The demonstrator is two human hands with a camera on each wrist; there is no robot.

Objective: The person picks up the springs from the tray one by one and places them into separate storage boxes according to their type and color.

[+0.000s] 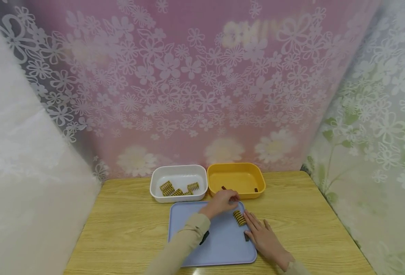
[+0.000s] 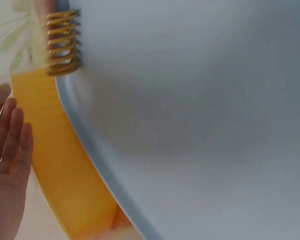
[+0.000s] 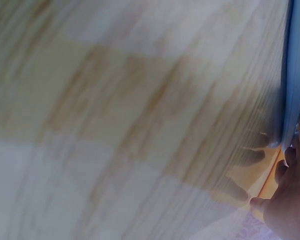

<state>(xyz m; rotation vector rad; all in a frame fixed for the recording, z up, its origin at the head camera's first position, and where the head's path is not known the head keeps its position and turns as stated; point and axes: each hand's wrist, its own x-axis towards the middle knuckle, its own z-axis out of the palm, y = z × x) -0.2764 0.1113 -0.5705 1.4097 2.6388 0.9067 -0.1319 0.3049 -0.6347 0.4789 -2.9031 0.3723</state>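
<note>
In the head view, my left hand [image 1: 223,200] reaches across the blue tray [image 1: 209,252] to the near wall of the yellow bin [image 1: 258,179]. Its fingers [image 2: 12,140] are loosely extended beside the bin in the left wrist view, with nothing visible in them. My right hand [image 1: 265,238] rests along the tray's right edge, fingers stretched forward. A yellow coil spring [image 1: 239,218] lies on the tray by the right fingertips. Just beside the right thumb is a short dark brown piece [image 1: 246,236].
A white bin [image 1: 154,187] holding several yellow springs [image 1: 177,192] stands left of the yellow one. Inside the yellow bin are small dark pieces [image 1: 256,190]. Wooden tabletop [image 1: 126,229] surrounds the tray, and a floral curtain [image 1: 202,95] hangs behind.
</note>
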